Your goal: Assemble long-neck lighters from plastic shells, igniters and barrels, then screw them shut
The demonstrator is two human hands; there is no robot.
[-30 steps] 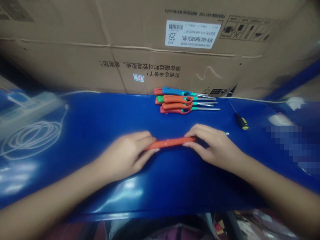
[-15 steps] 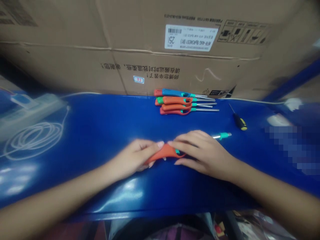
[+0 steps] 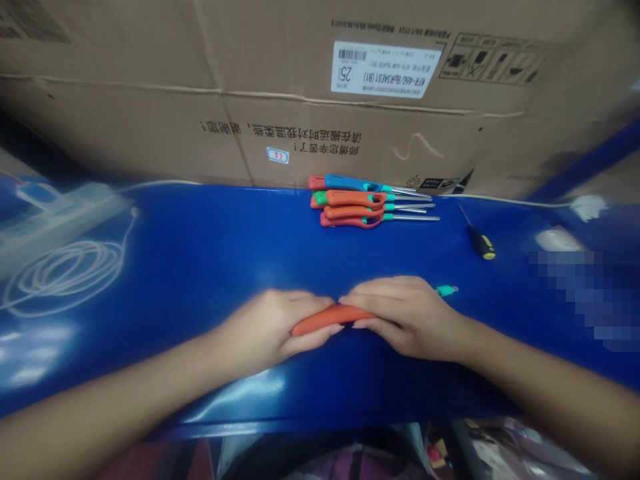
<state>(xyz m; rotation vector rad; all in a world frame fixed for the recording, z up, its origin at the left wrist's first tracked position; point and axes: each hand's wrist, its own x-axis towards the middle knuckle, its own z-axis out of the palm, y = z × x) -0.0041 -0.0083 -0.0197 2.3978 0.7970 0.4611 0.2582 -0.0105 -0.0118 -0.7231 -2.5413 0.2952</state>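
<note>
Both my hands hold one orange long-nosed lighter (image 3: pixel 325 318) just above the blue table (image 3: pixel 200 240). My left hand (image 3: pixel 273 327) is closed round its left end, thumb underneath. My right hand (image 3: pixel 400 310) is closed over its right part, hiding most of the body. A teal tip (image 3: pixel 447 291) pokes out beyond my right fingers. Further back lies a stack of several similar lighters (image 3: pixel 360 200), orange, green and blue, with metal noses pointing right.
A big cardboard box (image 3: pixel 320 93) walls off the back of the table. A small yellow-and-black screwdriver (image 3: pixel 481 241) lies at the right. A white power strip (image 3: pixel 55 213) and coiled white cable (image 3: pixel 65 273) sit at the left. The table's front edge runs below my forearms.
My hands have drawn the lighter nearer to me and closer together. It turned in my grip: the teal trigger side showed half a second ago, and now only the orange body shows.
</note>
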